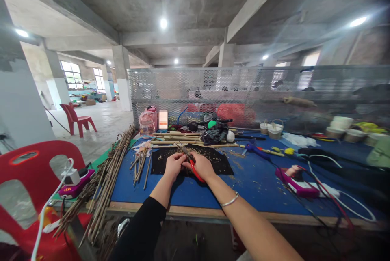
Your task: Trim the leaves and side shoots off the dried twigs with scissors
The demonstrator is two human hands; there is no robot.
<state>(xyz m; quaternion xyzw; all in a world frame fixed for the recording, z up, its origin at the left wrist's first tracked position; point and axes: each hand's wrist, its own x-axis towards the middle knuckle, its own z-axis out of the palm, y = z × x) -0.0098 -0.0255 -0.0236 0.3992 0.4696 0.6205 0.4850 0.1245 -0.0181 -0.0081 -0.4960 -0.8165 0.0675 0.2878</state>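
My right hand (202, 166) is wrapped round a pair of red-handled scissors (197, 173), whose blades point forward and left. Close beside it, my left hand (174, 165) has its fingers pinched together near the blades; what they hold, if anything, is too small to make out. Both hands are over a black cloth (224, 165) strewn with light brown clippings. Left of the cloth lie several short cut sticks (140, 165). A large bundle of long thin branches (111, 175) rests across the table's left end.
Bamboo sticks (173, 135) lie behind the cloth, near dark yarn (213, 134). On the right are a blue glue gun (256, 148), a purple power strip (297, 184) with loose cables, and small pots (275, 130). A perforated metal screen (170, 86) backs the blue table (252, 196). Red chairs (67, 151) stand left.
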